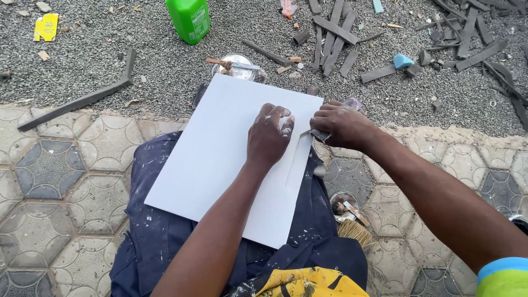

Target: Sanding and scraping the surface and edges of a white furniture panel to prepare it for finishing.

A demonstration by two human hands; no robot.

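A large white board (220, 154) lies tilted across a dark blue, paint-spattered cloth (159, 231) that is spread over a floor of hexagonal paving tiles (66, 181). The left hand (268, 135) rests palm down on the board near its right edge, fingers curled and pressing flat on the white surface, holding nothing that can be made out. The right hand (341, 124) sits just beside the board's right edge, closed around a small dark tool (320, 135) whose tip meets the board close to the left hand's fingertips; the two hands are near each other but not touching. A thin raised or cut strip (297, 159) runs down the board from that spot towards its lower edge. Beyond the board's far edge, on grey gravel (110, 60), stands a round metal tin (237, 63) with a flat stick laid across its top, and further out from the same edge a green plastic bottle (190, 19). Well to the far right of the board, dark grey strips and offcuts (335, 33) are scattered over the gravel, with a small light blue piece (403, 60) among them. A long dark angled bar (82, 99) lies off the board's left corner. Near the board's lower right corner, a small tin (344, 203) and a straw-coloured brush (355, 231) rest on the tiles.
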